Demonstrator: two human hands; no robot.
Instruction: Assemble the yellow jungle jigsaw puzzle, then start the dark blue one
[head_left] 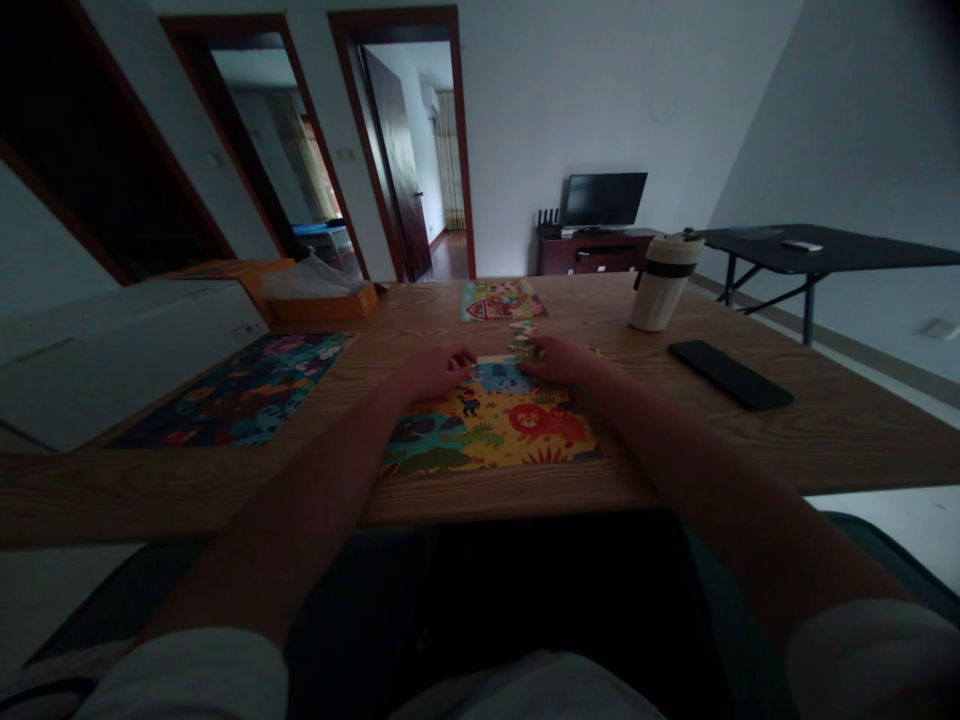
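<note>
A colourful animal jigsaw puzzle [495, 425] with a red lion lies on the wooden table [825, 430] in front of me. My left hand [439, 368] rests at the puzzle's far left edge, fingers curled down onto the pieces. My right hand [559, 358] sits at the far right edge, its fingers pressed on a puzzle piece [525, 350] at the top border. A few loose pieces [521, 328] lie just beyond my hands.
A dark finished puzzle [240, 390] lies to the left, a smaller one [501, 300] further back. An orange box [319, 300], a lidded cup [664, 280] and a black phone [729, 374] also stand on the table. A black side table [825, 250] is at right.
</note>
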